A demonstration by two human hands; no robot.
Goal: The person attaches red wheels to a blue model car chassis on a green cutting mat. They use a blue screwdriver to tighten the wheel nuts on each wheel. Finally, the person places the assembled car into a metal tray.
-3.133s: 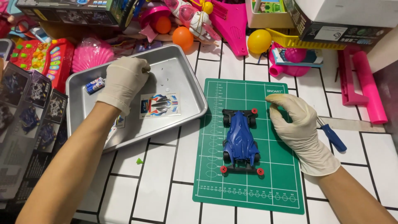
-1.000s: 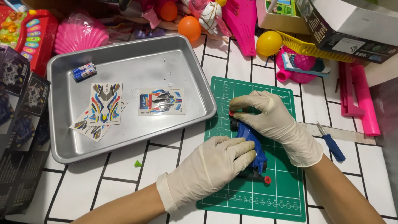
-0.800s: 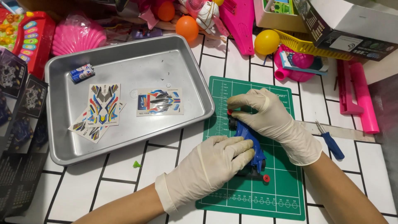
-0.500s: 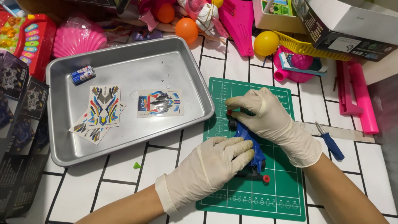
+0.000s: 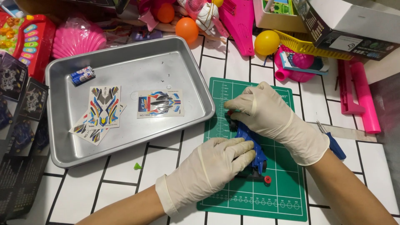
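Observation:
A blue toy race car (image 5: 252,146) with red rollers lies on a green cutting mat (image 5: 278,196). Both my hands wear pale latex gloves. My left hand (image 5: 212,168) covers the car's near side, fingers wrapped over its body. My right hand (image 5: 266,114) grips the car's far end from above. Most of the car is hidden under the two hands. A metal tray (image 5: 125,137) to the left holds sticker sheets (image 5: 160,103), a second stack of sticker sheets (image 5: 102,112) and two small batteries (image 5: 82,75).
Toys crowd the far edge: orange balls (image 5: 186,29), a yellow ball (image 5: 266,42), a pink shell (image 5: 78,40), pink plastic pieces (image 5: 358,98). A blue-handled screwdriver (image 5: 333,143) lies right of the mat. Dark boxes (image 5: 21,137) stand at the left. A tiny green part (image 5: 136,166) rests on the tiled table.
Three seconds ago my left hand was in the tray and the car sat uncovered; now both hands hold the car on the mat. Over the last second they barely shifted.

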